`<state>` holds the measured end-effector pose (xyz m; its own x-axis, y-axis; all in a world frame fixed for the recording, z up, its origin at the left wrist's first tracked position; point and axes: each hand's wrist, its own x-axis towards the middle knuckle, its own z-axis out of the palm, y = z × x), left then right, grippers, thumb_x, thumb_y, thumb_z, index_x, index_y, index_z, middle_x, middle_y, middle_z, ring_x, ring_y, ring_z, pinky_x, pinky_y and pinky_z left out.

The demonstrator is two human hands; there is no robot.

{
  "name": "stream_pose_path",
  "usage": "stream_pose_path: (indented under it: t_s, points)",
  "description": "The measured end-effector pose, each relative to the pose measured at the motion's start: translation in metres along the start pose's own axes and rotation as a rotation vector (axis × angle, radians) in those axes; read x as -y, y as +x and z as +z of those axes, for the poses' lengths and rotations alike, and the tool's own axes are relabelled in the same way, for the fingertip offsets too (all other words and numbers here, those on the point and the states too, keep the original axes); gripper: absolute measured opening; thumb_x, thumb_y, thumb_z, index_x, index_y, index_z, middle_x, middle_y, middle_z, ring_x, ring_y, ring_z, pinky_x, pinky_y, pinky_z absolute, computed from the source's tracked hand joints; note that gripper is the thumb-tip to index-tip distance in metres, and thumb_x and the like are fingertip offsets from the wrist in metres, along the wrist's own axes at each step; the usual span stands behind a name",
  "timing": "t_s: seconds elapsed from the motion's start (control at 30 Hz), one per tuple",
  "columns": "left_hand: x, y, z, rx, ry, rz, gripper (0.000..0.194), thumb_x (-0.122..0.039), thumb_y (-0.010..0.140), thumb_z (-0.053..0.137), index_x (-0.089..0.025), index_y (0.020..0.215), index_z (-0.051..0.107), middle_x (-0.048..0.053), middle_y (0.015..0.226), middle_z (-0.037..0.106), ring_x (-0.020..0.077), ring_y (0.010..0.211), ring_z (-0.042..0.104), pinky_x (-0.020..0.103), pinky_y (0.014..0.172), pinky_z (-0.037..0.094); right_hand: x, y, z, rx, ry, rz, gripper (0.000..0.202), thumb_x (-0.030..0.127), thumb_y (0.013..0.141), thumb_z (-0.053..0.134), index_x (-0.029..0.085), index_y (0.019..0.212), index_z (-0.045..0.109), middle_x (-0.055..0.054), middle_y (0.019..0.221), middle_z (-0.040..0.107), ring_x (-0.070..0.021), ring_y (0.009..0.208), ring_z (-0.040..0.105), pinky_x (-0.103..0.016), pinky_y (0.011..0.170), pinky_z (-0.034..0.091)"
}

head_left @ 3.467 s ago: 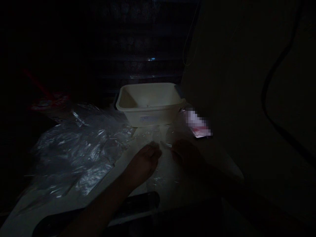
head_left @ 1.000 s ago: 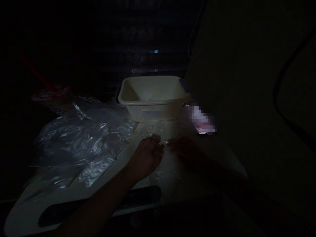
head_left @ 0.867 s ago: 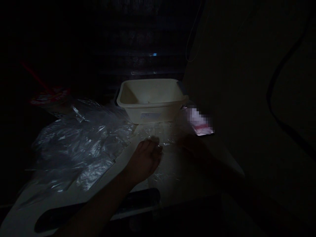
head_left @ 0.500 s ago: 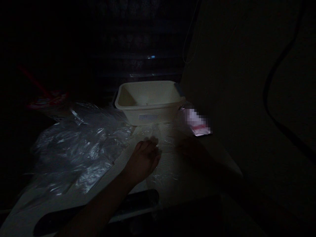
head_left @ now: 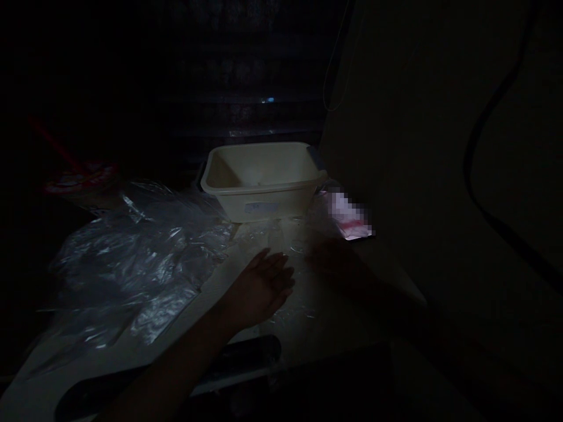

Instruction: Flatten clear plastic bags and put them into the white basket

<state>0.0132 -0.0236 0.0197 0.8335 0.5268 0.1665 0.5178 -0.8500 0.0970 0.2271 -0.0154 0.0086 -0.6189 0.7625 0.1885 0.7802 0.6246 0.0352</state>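
My left hand [head_left: 261, 290] is over the middle of the pale tabletop, its fingers stretched out and slightly apart, with nothing gripped. Beneath and just beyond its fingertips lies a piece of clear plastic film [head_left: 297, 247], perhaps a bag, spread flat. Facing it from the right, my right hand [head_left: 332, 261] is a dark, blurred shape at the film's right side; its fingers cannot be made out. Behind both hands stands a cream plastic tub [head_left: 281, 202] with a small pale label on its front.
Crumpled clear plastic bags [head_left: 145, 258] cover the table's left side. A cup with a red lid and straw [head_left: 83, 179] stands behind them. A lit, pixelated screen [head_left: 349, 217] lies right of the tub. A long black bar [head_left: 246, 354] lies along the near edge.
My left hand has shifted slightly right, and its fingers have gone from curled to stretched out. My right hand has moved slightly left. The view has shifted a little.
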Motion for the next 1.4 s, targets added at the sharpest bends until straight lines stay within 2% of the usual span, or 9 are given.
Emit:
stream_pose_path:
  t_s: [0.23, 0.47, 0.6, 0.8, 0.83, 0.97, 1.03, 1.23, 1.4]
  points:
    - [0.002, -0.001, 0.001, -0.008, 0.0, -0.005, 0.029, -0.028, 0.082, 0.033, -0.019, 0.103, 0.052, 0.005, 0.113, 0.051, 0.0193, 0.113, 0.034, 0.043, 0.096, 0.017, -0.001, -0.014, -0.002, -0.067, 0.083, 0.041, 0.018, 0.015, 0.077, 0.042, 0.019, 0.076, 0.06, -0.004, 0.079, 0.06, -0.0163, 0.074, 0.052, -0.032, 0.068, 0.038]
    - [0.002, -0.003, 0.002, 0.009, -0.008, -0.005, 0.031, -0.029, 0.082, 0.032, -0.019, 0.104, 0.052, 0.006, 0.114, 0.05, 0.0195, 0.114, 0.033, 0.043, 0.096, 0.016, 0.007, -0.038, -0.01, -0.012, 0.069, -0.017, 0.024, 0.014, 0.077, 0.037, 0.017, 0.084, 0.059, -0.007, 0.087, 0.062, -0.0199, 0.081, 0.053, -0.038, 0.074, 0.038]
    - [0.001, -0.005, -0.002, 0.021, -0.042, 0.01, 0.03, -0.028, 0.082, 0.032, -0.019, 0.103, 0.053, 0.005, 0.113, 0.051, 0.02, 0.114, 0.033, 0.044, 0.097, 0.015, 0.008, -0.046, -0.013, -0.047, 0.116, -0.02, 0.028, 0.015, 0.077, 0.033, 0.017, 0.089, 0.059, -0.007, 0.091, 0.061, -0.0193, 0.084, 0.053, -0.036, 0.075, 0.041]
    - [-0.005, -0.007, -0.007, 0.044, -0.064, 0.005, 0.03, -0.029, 0.082, 0.034, -0.019, 0.102, 0.054, 0.005, 0.111, 0.053, 0.0204, 0.114, 0.033, 0.044, 0.097, 0.015, 0.002, -0.018, -0.009, -0.114, 0.103, 0.168, 0.034, 0.012, 0.077, 0.03, 0.016, 0.101, 0.054, -0.008, 0.098, 0.058, -0.0189, 0.088, 0.053, -0.034, 0.074, 0.042]
    - [-0.006, -0.007, -0.007, 0.042, -0.068, 0.001, 0.03, -0.029, 0.082, 0.034, -0.019, 0.101, 0.054, 0.005, 0.111, 0.053, 0.0204, 0.114, 0.033, 0.044, 0.097, 0.015, 0.003, -0.012, -0.008, -0.11, 0.102, 0.136, 0.034, 0.012, 0.077, 0.032, 0.016, 0.103, 0.053, -0.007, 0.1, 0.058, -0.0187, 0.09, 0.052, -0.034, 0.075, 0.042]
    - [-0.009, -0.012, -0.009, 0.053, -0.085, -0.01, 0.03, -0.031, 0.082, 0.034, -0.019, 0.102, 0.053, 0.005, 0.111, 0.052, 0.0201, 0.114, 0.033, 0.044, 0.097, 0.016, 0.008, 0.001, 0.001, -0.061, 0.032, -0.164, 0.034, 0.013, 0.077, 0.035, 0.016, 0.109, 0.048, -0.006, 0.116, 0.048, -0.0208, 0.109, 0.039, -0.039, 0.083, 0.035]
    - [-0.009, -0.013, -0.009, 0.059, -0.086, -0.012, 0.031, -0.031, 0.082, 0.033, -0.019, 0.103, 0.053, 0.005, 0.112, 0.052, 0.0203, 0.114, 0.033, 0.044, 0.097, 0.016, 0.005, 0.003, 0.005, -0.035, -0.031, -0.207, 0.033, 0.012, 0.078, 0.034, 0.015, 0.109, 0.048, -0.007, 0.119, 0.044, -0.0217, 0.112, 0.034, -0.041, 0.084, 0.033]
    - [-0.008, -0.014, -0.006, 0.053, -0.073, 0.003, 0.032, -0.032, 0.082, 0.032, -0.02, 0.105, 0.051, 0.004, 0.115, 0.05, 0.0208, 0.116, 0.029, 0.044, 0.098, 0.014, -0.013, 0.005, 0.002, -0.034, -0.086, 0.005, 0.032, 0.009, 0.077, 0.034, 0.011, 0.104, 0.052, -0.013, 0.115, 0.047, -0.0233, 0.105, 0.044, -0.04, 0.077, 0.041]
    - [-0.009, -0.014, -0.004, 0.071, -0.085, -0.002, 0.033, -0.032, 0.083, 0.031, -0.021, 0.108, 0.049, 0.003, 0.119, 0.046, 0.0201, 0.118, 0.025, 0.043, 0.098, 0.013, -0.007, -0.001, 0.0, 0.014, -0.002, 0.007, 0.032, 0.011, 0.078, 0.033, 0.011, 0.105, 0.051, -0.01, 0.109, 0.053, -0.0189, 0.098, 0.05, -0.035, 0.08, 0.042]
